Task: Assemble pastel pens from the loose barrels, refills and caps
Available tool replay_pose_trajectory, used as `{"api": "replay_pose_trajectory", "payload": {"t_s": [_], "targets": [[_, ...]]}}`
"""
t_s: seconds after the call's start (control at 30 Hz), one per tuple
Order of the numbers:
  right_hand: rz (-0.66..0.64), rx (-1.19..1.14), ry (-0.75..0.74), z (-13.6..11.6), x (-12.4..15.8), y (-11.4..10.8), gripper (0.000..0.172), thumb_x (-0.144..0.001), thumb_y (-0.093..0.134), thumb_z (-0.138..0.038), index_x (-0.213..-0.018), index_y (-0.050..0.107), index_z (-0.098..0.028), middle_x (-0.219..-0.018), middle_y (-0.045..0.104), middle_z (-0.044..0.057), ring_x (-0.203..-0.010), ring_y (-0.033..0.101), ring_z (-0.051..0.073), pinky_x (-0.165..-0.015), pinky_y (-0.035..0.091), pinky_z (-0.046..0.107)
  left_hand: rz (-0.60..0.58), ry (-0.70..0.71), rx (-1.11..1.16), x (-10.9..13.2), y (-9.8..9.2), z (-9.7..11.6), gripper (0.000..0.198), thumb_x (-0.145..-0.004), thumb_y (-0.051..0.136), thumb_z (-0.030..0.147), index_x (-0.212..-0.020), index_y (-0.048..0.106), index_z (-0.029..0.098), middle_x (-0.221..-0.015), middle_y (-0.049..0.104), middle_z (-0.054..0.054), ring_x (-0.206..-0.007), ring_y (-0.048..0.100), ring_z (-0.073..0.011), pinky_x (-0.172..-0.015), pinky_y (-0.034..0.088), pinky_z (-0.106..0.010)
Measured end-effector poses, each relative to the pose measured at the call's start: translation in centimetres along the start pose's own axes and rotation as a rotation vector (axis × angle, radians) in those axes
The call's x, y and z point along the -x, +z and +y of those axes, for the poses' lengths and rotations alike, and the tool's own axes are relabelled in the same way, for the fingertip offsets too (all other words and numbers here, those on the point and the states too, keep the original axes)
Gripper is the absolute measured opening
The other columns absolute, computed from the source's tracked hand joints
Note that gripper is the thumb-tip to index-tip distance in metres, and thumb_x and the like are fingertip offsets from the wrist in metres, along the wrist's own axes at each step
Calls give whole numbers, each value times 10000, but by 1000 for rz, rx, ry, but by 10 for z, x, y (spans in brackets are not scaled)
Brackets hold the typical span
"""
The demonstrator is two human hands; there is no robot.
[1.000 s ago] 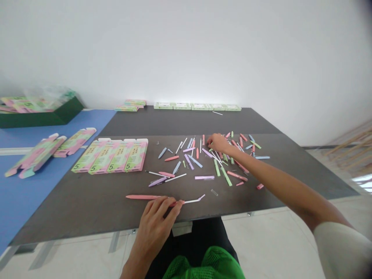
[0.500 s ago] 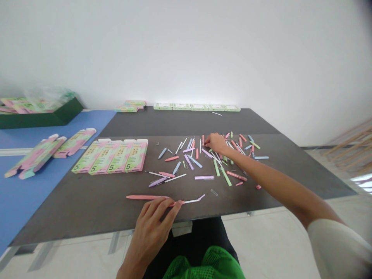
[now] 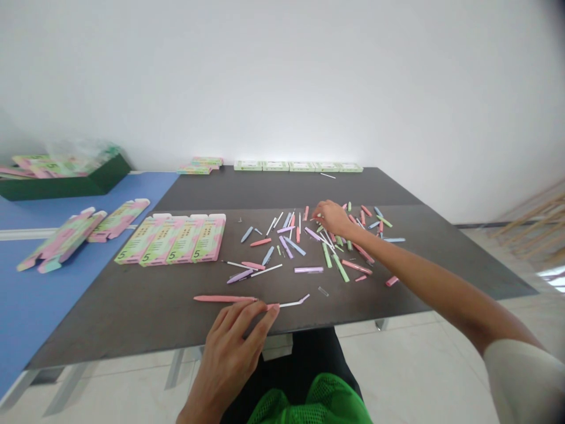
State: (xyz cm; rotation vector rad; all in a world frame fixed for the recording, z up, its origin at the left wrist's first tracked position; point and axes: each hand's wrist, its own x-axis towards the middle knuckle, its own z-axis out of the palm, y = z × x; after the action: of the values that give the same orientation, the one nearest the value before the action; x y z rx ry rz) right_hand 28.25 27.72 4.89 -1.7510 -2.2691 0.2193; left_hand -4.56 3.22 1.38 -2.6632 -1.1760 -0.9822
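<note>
My left hand rests near the table's front edge, its curled fingers and thumb closed on a short pink pen part. A white refill with a pale purple tip sticks out to the right of that part. Just behind the fingers lies a long pink pen barrel, its right end partly covered. Farther back, my right hand reaches into scattered pen parts, fingertips together and pointing down. Whatever is between them is too small to make out. Around it lie white refills and green pen barrels.
Four-sided "5" cartons lie in a row on the left. Flat white-green boxes line the back edge beside stacked cartons. On the blue table are folded cartons and a dark green tray. A purple barrel lies mid-table.
My right hand has shifted slightly to the right among the pen parts. My left hand stays on the pink part. The whole view has tilted a little.
</note>
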Motion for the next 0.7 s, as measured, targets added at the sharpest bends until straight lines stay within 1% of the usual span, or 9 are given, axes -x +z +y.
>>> {"api": "replay_pose_trajectory", "payload": {"t_s": [0.13,0.17,0.23,0.27,0.33,0.4,0.47,0.53,0.7], "targets": [[2,-218,-15,-12,31,-11,175,-884,737,-255,-975,801,-121,-935,819,112,-838,756,209,-783,589,304,58,-129,71,-24,5,7,342,-1032,551,143,-1352,645,221,-1198,707,-94,-1072,681,-211,-938,549,-351],[3,-317,-18,-17,41,-12,225,-845,788,-319,-958,796,-125,-900,820,101,-795,760,203,-741,601,300,76,-159,95,-34,9,8,327,-1042,548,174,-1353,639,216,-1199,709,-97,-1069,691,-209,-924,566,-339],[19,-690,-3,-30,64,-15,353,-690,910,-406,-867,790,-125,-811,811,99,-731,762,216,-689,612,316,106,-198,174,-56,16,9,329,-1057,535,226,-1376,611,205,-1216,717,-104,-1119,698,-224,-966,581,-359],[21,-821,4,-38,77,-17,396,-626,940,-446,-825,790,-138,-771,804,86,-702,757,214,-670,610,316,128,-207,216,-67,19,10,334,-1065,524,233,-1390,598,207,-1219,720,-105,-1110,706,-222,-968,586,-366],[-16,-944,4,-54,103,-21,366,-613,945,-462,-773,802,-165,-735,798,68,-662,741,197,-640,597,306,136,-166,248,-85,25,13,357,-1070,524,239,-1420,582,205,-1228,717,-111,-1094,711,-222,-954,593,-370],[-56,-984,5,-70,129,-25,261,-696,905,-434,-787,826,-202,-754,806,55,-659,730,180,-632,584,300,136,-99,226,-95,28,18,309,-1060,549,233,-1354,641,201,-1168,733,-102,-1042,716,-217,-914,596,-360],[-82,-1016,30,-81,153,-28,212,-698,914,-399,-781,832,-221,-758,806,48,-666,729,180,-639,584,303,128,-31,195,-95,30,25,210,-1050,573,228,-1199,716,191,-1052,753,-80,-943,720,-202,-835,592,-327],[-103,-1070,63,-87,172,-27,217,-681,929,-396,-764,830,-222,-759,807,51,-675,732,187,-649,587,310,113,12,184,-90,31,33,164,-1045,582,228,-1072,736,181,-959,759,-60,-850,716,-186,-756,572,-300],[-141,-1132,127,-94,198,-17,297,-607,973,-429,-673,778,-213,-690,773,38,-621,685,175,-588,536,286,18,25,237,-76,28,49,110,-1031,596,186,-1048,705,178,-934,768,-41,-825,717,-182,-734,546,-298]]}}
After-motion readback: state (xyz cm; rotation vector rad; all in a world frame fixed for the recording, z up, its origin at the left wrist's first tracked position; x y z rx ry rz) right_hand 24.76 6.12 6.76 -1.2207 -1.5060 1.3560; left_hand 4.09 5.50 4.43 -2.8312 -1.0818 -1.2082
